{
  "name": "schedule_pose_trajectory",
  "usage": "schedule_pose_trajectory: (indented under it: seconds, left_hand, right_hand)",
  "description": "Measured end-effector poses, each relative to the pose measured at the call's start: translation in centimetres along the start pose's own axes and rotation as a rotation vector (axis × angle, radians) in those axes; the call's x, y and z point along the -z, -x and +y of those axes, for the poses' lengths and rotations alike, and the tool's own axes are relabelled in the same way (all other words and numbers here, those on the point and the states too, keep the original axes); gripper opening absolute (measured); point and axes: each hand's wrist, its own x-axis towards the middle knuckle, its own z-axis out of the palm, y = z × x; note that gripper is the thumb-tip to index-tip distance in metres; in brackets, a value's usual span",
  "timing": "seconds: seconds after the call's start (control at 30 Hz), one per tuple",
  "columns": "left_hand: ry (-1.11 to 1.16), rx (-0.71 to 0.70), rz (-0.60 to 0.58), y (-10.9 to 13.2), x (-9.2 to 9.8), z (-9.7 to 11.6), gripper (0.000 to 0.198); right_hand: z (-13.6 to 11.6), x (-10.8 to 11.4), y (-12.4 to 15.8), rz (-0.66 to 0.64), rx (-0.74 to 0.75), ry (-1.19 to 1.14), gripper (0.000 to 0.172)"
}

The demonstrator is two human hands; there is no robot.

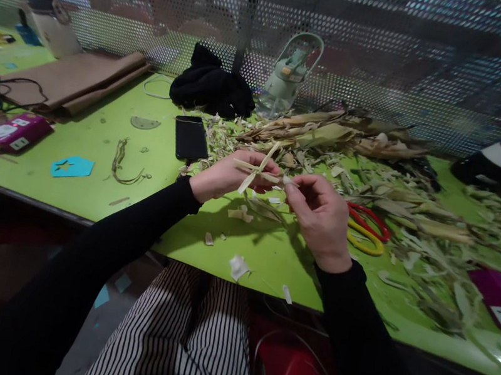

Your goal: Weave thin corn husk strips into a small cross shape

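Note:
My left hand (226,174) is closed on pale strips of corn husk (259,170) that cross each other and stick out past the fingers. Close by on its right, my right hand (320,214) pinches a small whitish piece of husk (286,180) between thumb and forefinger. Both hands are held just above the green table. Under them lie husk scraps (240,213) and a torn white bit (238,268). Scissors with red and yellow handles (366,234) rest beside my right wrist, their blades hidden.
Dried corn husks (335,131) heap up behind and right of my hands. A phone (190,138), black cloth (212,86), green bottle (286,79) and brown paper (68,79) lie or stand further back. Purple boxes (19,132) sit left and right. A perforated metal screen (162,21) borders the table.

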Motion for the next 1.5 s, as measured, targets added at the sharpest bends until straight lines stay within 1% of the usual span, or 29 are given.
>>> schedule_pose_trajectory:
  seconds: [0.17, 0.33, 0.4, 0.47, 0.53, 0.57, 0.63, 0.67, 0.7, 0.73, 0.83, 0.93, 1.0, 1.1, 1.17, 1.23, 1.33, 1.4, 1.47, 1.5]
  left_hand:
    - [0.050, 0.014, -0.003, -0.1, 0.0, -0.1, 0.018]
    - [0.009, 0.020, -0.014, -0.1, -0.1, -0.4, 0.023]
    - [0.010, 0.007, 0.001, -0.1, 0.0, -0.4, 0.024]
    - [0.028, 0.005, 0.034, 0.0, 0.1, -0.2, 0.023]
    - [0.063, 0.027, 0.064, 0.0, 0.1, 0.2, 0.019]
    - [0.091, 0.042, 0.076, 0.0, 0.1, 0.4, 0.017]
    - [0.153, 0.071, 0.084, 0.1, 0.0, 0.7, 0.015]
    - [0.185, 0.078, 0.084, 0.0, -0.1, 0.7, 0.015]
    - [0.213, 0.086, 0.082, 0.0, -0.1, 0.7, 0.015]
    - [0.238, 0.090, 0.081, -0.1, -0.1, 0.7, 0.016]
    - [0.300, 0.099, 0.094, -0.5, 0.0, 0.2, 0.019]
    - [0.339, 0.139, 0.119, -0.9, 0.4, -0.4, 0.018]
    - [0.368, 0.149, 0.150, -1.1, 0.6, -0.6, 0.016]
    - [0.407, 0.143, 0.195, -1.3, 0.9, -0.5, 0.012]
    - [0.420, 0.143, 0.205, -1.3, 0.9, -0.2, 0.012]
    - [0.435, 0.154, 0.189, -1.2, 0.8, 0.1, 0.011]
    - [0.461, 0.169, 0.180, -1.2, 0.6, 0.3, 0.012]
    - [0.480, 0.171, 0.203, -1.2, 0.5, 0.4, 0.014]
    - [0.513, 0.160, 0.218, -1.4, 0.5, 0.4, 0.013]
    - [0.536, 0.139, 0.197, -1.5, 0.5, 0.4, 0.013]
  right_hand:
    - [0.2, 0.2, 0.1, -0.010, -0.005, -0.039, 0.010]
    - [-0.2, -0.4, 0.1, -0.031, -0.023, -0.078, 0.015]
    - [-0.1, 0.4, -0.2, -0.064, -0.034, -0.053, 0.018]
    - [0.7, 2.4, -0.5, -0.108, -0.029, 0.078, 0.021]
    - [2.1, 5.7, -0.7, -0.094, 0.011, 0.373, 0.018]
    - [3.0, 7.5, -0.6, -0.123, 0.021, 0.546, 0.016]
    - [4.6, 10.7, -0.2, -0.273, -0.049, 0.805, 0.012]
    - [5.3, 11.8, 0.1, -0.342, -0.099, 0.865, 0.015]
    - [5.7, 12.5, 0.4, -0.392, -0.120, 0.894, 0.016]
    - [6.0, 12.8, 0.7, -0.417, -0.110, 0.915, 0.015]
    - [6.1, 12.2, 1.2, -0.412, -0.087, 0.932, 0.017]
    - [6.3, 11.5, 0.5, -0.373, -0.087, 0.914, 0.022]
    - [6.9, 11.8, -0.3, -0.311, -0.082, 0.834, 0.028]
    - [7.8, 12.9, -1.1, -0.324, -0.116, 0.803, 0.039]
    - [8.2, 13.4, -1.3, -0.344, -0.126, 0.790, 0.041]
    - [8.3, 13.5, -1.3, -0.345, -0.126, 0.777, 0.040]
    - [7.9, 13.1, -1.3, -0.315, -0.108, 0.761, 0.040]
    - [7.3, 13.0, -1.6, -0.283, -0.094, 0.750, 0.039]
    - [6.5, 13.2, -2.0, -0.234, -0.092, 0.740, 0.039]
    - [6.0, 13.4, -2.2, -0.199, -0.095, 0.735, 0.041]
